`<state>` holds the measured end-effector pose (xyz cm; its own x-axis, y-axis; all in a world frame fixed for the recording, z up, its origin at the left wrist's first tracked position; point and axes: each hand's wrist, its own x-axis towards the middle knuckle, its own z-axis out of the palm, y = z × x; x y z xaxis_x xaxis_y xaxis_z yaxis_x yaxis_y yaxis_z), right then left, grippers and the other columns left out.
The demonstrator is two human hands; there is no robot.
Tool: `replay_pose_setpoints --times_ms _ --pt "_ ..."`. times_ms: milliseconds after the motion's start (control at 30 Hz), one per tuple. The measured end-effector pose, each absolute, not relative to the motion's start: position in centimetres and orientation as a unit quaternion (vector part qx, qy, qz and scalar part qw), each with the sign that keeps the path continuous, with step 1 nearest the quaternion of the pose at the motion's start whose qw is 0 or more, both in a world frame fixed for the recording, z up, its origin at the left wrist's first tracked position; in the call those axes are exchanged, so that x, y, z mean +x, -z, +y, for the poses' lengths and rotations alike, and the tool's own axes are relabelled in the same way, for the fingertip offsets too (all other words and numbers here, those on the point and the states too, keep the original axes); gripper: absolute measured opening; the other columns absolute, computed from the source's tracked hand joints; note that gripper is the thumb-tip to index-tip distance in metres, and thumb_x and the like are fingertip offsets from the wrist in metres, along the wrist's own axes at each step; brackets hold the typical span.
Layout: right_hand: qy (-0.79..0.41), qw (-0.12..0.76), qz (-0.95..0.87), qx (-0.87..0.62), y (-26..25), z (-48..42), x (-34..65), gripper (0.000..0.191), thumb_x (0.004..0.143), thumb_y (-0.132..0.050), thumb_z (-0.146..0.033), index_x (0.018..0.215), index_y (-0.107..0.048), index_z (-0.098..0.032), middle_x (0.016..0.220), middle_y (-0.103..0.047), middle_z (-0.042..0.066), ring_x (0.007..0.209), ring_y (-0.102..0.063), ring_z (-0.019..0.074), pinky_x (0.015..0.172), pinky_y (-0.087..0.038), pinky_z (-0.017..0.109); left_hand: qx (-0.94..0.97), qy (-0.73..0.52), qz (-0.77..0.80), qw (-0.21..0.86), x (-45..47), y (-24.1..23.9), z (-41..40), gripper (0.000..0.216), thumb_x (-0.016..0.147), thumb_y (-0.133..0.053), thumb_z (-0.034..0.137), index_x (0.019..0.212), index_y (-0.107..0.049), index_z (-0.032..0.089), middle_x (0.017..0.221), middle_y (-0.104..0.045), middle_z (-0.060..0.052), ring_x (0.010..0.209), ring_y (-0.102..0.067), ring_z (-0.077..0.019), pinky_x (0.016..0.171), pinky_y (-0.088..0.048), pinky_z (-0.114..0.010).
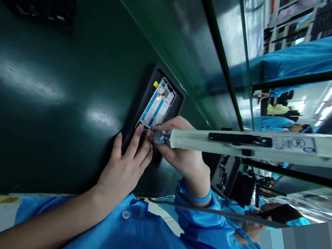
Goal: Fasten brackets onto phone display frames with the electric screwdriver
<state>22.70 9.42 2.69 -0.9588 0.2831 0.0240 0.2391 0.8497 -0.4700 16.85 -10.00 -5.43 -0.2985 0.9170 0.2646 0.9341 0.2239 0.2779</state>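
Note:
A phone body (154, 107) with blue strips and a bare metal mid-section lies in a black tray (131, 117). My left hand (124, 160) rests at the lower end of the phone, its fingers stretched out and their tips at the phone and the tray edge. My right hand (185, 158) is closed around the nose of a pale electric screwdriver (223, 143), thumb and index finger on either side of it. The screwdriver points at the phone's lower end and partly covers this hand. What lies under its tip is hidden. A yellow tab (155, 84) sticks out by the phone's upper edge.
The dark green bench mat (45, 116) spreads left of the tray. A dark object (43, 10) stands at the far left. Right of my right hand is another tray with small parts (223, 174). A cable (214, 210) crosses over my right sleeve. Other people in blue are beyond.

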Motion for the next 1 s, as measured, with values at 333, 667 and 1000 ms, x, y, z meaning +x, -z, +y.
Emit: replay_pose_setpoints --times_ms 333,667,1000 --pt "-0.107 -0.093 -0.99 -0.015 -4.4 9.1 18.9 0.025 0.114 -0.062 -0.032 0.105 -0.083 -0.021 0.091 -0.082 0.006 0.087 -0.071 0.0223 0.081 -0.043 0.043 -0.588 0.206 -0.782 0.025 17.2 5.8 -10.1 0.051 0.11 -0.06 0.034 0.158 -0.067 0.02 0.166 -0.061 -0.015 0.171 -0.034 -0.0451 0.126 -0.046 -0.068" --pt "-0.052 -0.112 -0.991 0.051 -4.2 10.1 18.7 0.026 0.113 -0.062 -0.031 0.1 -0.083 -0.021 0.088 -0.082 0.004 0.086 -0.07 0.0211 0.085 -0.043 0.042 -0.583 0.213 -0.783 0.03 17.2 6.0 -10.1 0.051 0.109 -0.058 0.03 0.157 -0.068 0.018 0.163 -0.063 -0.015 0.169 -0.035 -0.045 0.125 -0.046 -0.068" --pt "-0.047 -0.138 -0.988 0.043 -4.1 9.4 17.6 0.033 0.111 -0.056 -0.026 0.087 -0.078 -0.02 0.079 -0.076 0.004 0.079 -0.065 0.0195 0.081 -0.041 0.04 -0.581 0.204 -0.787 0.038 17.2 6.0 -10.0 0.056 0.109 -0.057 0.03 0.163 -0.064 0.016 0.169 -0.058 -0.017 0.168 -0.037 -0.0445 0.125 -0.046 -0.067"
